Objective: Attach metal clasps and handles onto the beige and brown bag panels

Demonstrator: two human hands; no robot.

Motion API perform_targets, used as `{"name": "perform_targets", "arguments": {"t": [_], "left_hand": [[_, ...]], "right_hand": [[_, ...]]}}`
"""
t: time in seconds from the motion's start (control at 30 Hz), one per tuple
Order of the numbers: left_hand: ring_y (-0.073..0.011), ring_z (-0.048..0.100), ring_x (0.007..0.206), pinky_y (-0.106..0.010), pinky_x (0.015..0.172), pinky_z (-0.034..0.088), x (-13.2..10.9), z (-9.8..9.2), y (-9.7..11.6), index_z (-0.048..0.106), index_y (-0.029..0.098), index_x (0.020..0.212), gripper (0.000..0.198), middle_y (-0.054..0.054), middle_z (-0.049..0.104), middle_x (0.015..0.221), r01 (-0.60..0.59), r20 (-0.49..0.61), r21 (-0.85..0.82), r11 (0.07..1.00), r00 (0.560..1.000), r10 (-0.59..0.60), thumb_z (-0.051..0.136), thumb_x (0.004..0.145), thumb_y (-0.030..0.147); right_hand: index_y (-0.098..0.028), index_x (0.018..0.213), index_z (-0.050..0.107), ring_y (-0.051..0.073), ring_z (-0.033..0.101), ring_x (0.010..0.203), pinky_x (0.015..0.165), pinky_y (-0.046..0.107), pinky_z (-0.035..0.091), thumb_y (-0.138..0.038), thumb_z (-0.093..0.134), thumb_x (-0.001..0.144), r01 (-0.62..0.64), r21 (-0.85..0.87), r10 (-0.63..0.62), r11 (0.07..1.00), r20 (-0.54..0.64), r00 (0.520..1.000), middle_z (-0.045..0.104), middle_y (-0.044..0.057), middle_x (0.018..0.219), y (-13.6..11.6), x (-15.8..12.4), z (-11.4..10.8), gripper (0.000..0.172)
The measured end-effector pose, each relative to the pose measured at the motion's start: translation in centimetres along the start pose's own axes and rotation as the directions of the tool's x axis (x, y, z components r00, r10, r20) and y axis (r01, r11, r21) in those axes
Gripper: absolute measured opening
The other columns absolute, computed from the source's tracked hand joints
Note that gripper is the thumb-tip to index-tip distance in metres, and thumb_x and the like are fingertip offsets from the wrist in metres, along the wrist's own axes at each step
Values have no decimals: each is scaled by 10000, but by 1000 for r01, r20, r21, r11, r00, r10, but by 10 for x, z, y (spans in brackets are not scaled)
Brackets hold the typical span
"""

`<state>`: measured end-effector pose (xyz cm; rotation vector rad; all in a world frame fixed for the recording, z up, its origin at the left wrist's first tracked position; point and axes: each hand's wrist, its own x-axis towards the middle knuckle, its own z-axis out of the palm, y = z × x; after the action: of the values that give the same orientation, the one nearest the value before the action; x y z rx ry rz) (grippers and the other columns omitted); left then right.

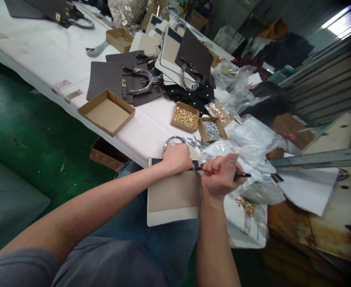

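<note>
A beige bag panel [174, 191] with a pale border lies at the table's edge, partly over my lap. My left hand [178, 158] is closed at its dark upper edge, and its fingertips are mostly hidden. Just beyond that hand curves a plastic-wrapped bag handle [174, 139]. In my right hand [220, 173], fingers are wrapped around a dark-handled tool [241, 175]. The tool's other end points left to the panel's upper edge, close to my left fingers; the exact contact there is too small to make out.
Beyond my hands stand a box of gold hardware [184, 117] and a box of silver hardware [210, 130]. An open cardboard tray [106, 112] sits left, near dark bag panels [106, 81]. Plastic bags [250, 137] crowd the right, beside a metal bar [319, 158].
</note>
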<state>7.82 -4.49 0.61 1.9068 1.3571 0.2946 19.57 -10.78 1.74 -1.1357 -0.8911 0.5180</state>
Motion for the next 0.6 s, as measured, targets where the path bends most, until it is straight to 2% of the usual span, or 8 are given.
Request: {"name": "perform_targets", "arguments": {"t": [0.2, 0.33, 0.47, 0.53, 0.6], "left_hand": [[-349, 809, 1096, -407, 968, 604, -1, -1, 0, 821, 181, 1001, 179, -182, 861, 1130, -10, 8, 32, 999, 1000, 9, 679, 942, 271], [-338, 803, 1085, -401, 972, 596, 2, 2, -3, 812, 198, 1030, 169, -161, 858, 1107, -30, -7, 2, 1000, 1000, 30, 697, 934, 275], [-331, 797, 1043, -403, 981, 579, 5, 7, -7, 796, 209, 972, 120, -144, 850, 1037, -57, -28, -27, 998, 998, 56, 708, 919, 271], [-325, 793, 1027, -400, 981, 569, 6, 8, -7, 791, 211, 958, 106, -134, 846, 1013, -54, -35, -35, 998, 998, 53, 720, 908, 271], [-320, 788, 1004, -397, 961, 564, 6, 8, -7, 784, 212, 932, 91, -128, 841, 991, -47, -33, -24, 999, 998, 46, 726, 907, 277]], "right_hand": [[-253, 641, 365, 69, 273, 421, 404, 251, 263, -505, 775, 1072, 30, 34, -31, 999, 27, 999, 291, -103, 545, 11, 1, 9, 646], [-241, 627, 420, 69, 327, 425, 422, 257, 280, -487, 784, 1072, 22, -39, -21, 999, 27, 999, 342, -95, 529, 14, 2, 11, 625], [-241, 635, 443, 72, 372, 423, 415, 255, 291, -552, 804, 1047, -28, -115, 27, 993, -9, 1000, 359, -95, 534, 18, 1, 17, 630], [-249, 647, 419, 69, 348, 416, 398, 245, 287, -592, 808, 1033, -61, -74, 58, 995, -42, 997, 345, -103, 533, 20, 6, 18, 647], [-259, 658, 366, 62, 283, 408, 373, 232, 255, -635, 821, 1007, -141, 24, 142, 990, -46, 989, 300, -118, 530, 21, 20, 12, 686]]}}
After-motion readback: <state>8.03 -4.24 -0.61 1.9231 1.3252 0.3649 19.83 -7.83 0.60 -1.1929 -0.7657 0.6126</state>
